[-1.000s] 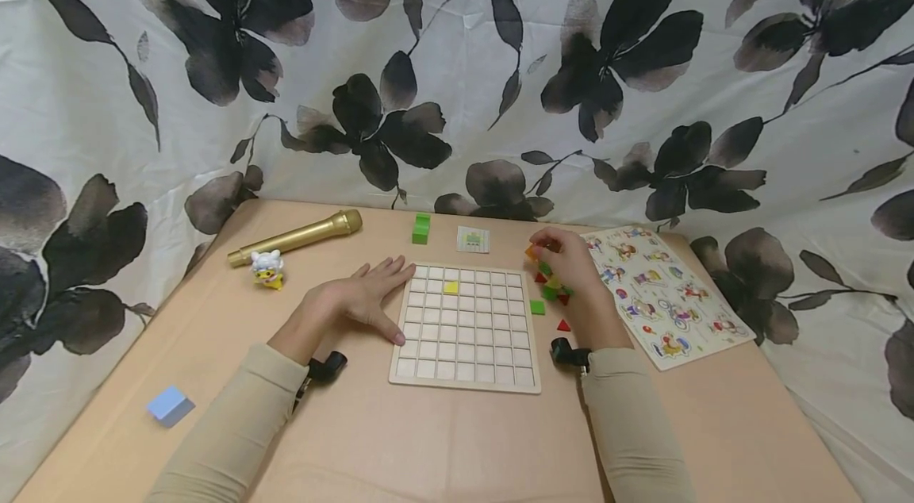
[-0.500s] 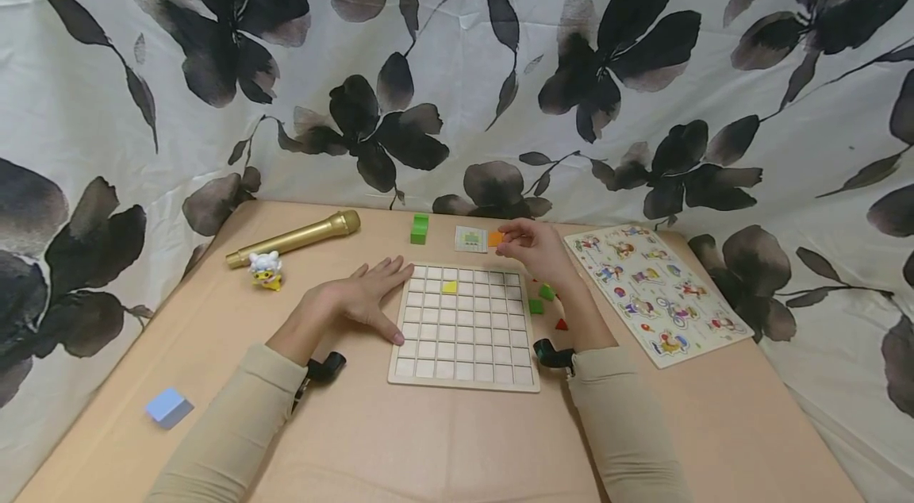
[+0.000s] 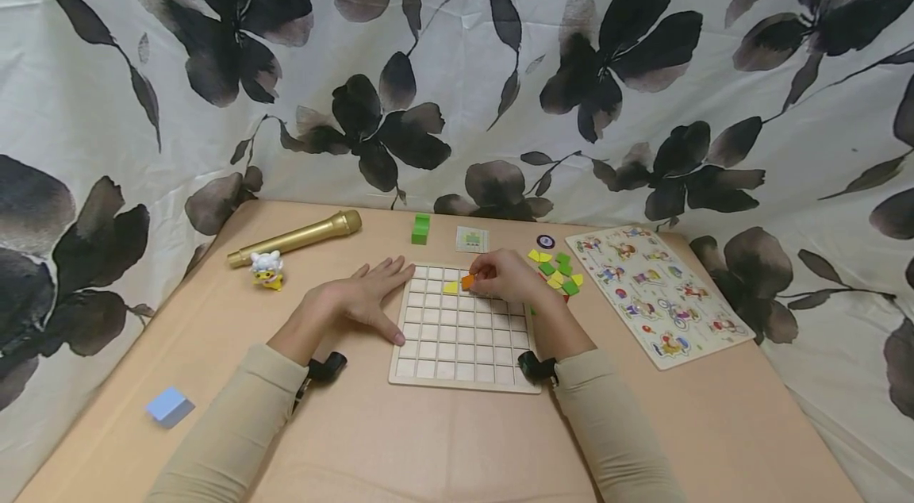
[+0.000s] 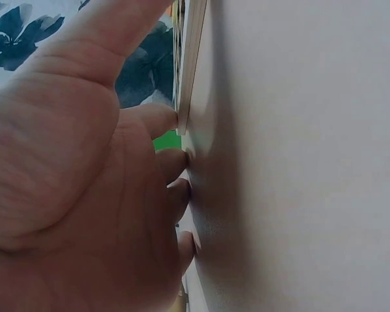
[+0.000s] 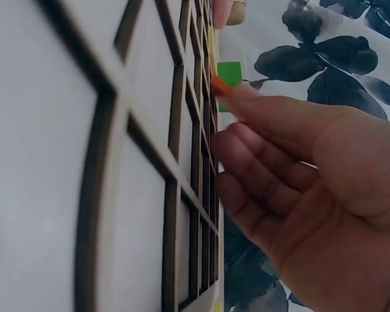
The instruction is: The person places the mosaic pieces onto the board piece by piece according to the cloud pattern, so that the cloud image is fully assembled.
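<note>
A white wooden grid board [image 3: 457, 348] lies on the table, one yellow square tile [image 3: 451, 288] in its second row from the far edge. My right hand [image 3: 510, 278] pinches an orange square tile [image 3: 467, 282] between thumb and fingertip, over the cell just right of the yellow one. In the right wrist view the orange tile [image 5: 222, 85] is tilted, one edge down at the grid. My left hand [image 3: 360, 298] rests with spread, straight fingers at the board's left edge, thumb and fingertip touching it; in the left wrist view the palm [image 4: 71, 169] hangs over the tabletop.
Right of the board lies a loose pile of yellow, green and red tiles [image 3: 557, 273], with a dark round disc [image 3: 546, 241] behind. Beyond the board are a pattern card [image 3: 473, 239] and green blocks [image 3: 420, 229]. A sticker-like picture board [image 3: 664, 293], gold microphone [image 3: 296, 237], figurine [image 3: 267, 270] and blue block [image 3: 170, 406] surround it.
My right hand has picked the orange tile from the pile, carried it left past the card, then brought it nearer onto the grid. The left hand stays in place.
</note>
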### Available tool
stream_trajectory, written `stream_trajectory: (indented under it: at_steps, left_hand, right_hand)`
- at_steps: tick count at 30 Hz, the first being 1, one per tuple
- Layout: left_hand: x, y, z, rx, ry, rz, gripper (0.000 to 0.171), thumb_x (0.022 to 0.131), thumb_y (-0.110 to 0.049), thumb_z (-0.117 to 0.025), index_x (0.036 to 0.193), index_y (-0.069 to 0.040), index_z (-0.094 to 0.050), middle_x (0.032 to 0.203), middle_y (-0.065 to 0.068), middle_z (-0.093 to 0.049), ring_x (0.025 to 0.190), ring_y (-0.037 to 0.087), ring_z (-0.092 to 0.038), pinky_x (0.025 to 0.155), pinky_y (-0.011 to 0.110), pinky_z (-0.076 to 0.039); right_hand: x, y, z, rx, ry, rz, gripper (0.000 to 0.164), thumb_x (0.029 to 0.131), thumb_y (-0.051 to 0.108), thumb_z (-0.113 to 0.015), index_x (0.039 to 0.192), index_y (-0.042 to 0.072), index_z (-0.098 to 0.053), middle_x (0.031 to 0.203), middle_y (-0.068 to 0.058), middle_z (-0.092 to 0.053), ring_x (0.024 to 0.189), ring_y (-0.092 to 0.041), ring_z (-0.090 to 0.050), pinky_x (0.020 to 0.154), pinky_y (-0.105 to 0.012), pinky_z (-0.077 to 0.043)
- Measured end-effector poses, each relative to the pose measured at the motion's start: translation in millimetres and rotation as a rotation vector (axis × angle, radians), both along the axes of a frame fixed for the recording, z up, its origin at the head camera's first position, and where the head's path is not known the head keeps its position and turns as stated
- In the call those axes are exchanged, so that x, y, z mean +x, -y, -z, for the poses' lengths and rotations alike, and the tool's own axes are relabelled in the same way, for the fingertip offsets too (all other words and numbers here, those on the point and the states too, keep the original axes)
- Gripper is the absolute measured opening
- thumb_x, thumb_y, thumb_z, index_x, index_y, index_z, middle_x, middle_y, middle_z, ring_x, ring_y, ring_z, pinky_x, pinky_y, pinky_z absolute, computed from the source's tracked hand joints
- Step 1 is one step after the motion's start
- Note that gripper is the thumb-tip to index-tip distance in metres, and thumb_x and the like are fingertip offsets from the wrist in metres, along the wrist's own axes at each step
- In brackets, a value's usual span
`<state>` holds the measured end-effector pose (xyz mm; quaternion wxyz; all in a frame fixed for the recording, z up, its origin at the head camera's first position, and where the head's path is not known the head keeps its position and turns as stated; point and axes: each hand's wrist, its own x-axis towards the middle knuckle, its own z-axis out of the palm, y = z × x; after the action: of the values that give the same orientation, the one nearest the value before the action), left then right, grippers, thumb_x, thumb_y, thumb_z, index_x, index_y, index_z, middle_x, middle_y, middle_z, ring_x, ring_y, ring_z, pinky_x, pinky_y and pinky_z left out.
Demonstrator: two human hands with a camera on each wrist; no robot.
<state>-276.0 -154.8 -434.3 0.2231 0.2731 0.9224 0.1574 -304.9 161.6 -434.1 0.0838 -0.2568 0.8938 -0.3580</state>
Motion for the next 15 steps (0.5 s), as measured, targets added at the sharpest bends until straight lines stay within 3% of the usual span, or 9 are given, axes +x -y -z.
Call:
stream_trajectory:
  at_steps: [6,15]
  left_hand:
    - [0.7,-1.0,-0.3,0.004,-0.001,0.0,0.135,0.071,-0.071,-0.084,0.169,-0.015,-0.009,0.176,0.016,0.003,0.163,0.037,0.005,0.13,0.062,0.001]
    - [1.3,-0.7,1.5,0.002,-0.006,-0.001,0.135,0.071,-0.071,-0.084,0.169,-0.015,-0.01,0.176,0.015,0.002,0.163,0.036,0.004,0.13,0.061,0.001]
  right_hand:
    - [0.8,1.9,4.3,0.045,0.003,-0.03,0.016,0.089,0.012,-0.083,0.102,0.006,-0.074,0.081,-0.001,-0.065,0.073,-0.013,-0.056,0.069,-0.026,-0.047]
    - [3.1,4.5,1.6,0.101,0.024,-0.011,0.016,0.087,0.013,-0.085,0.101,0.008,-0.076,0.08,-0.001,-0.063,0.074,-0.014,-0.054,0.068,-0.027,-0.045]
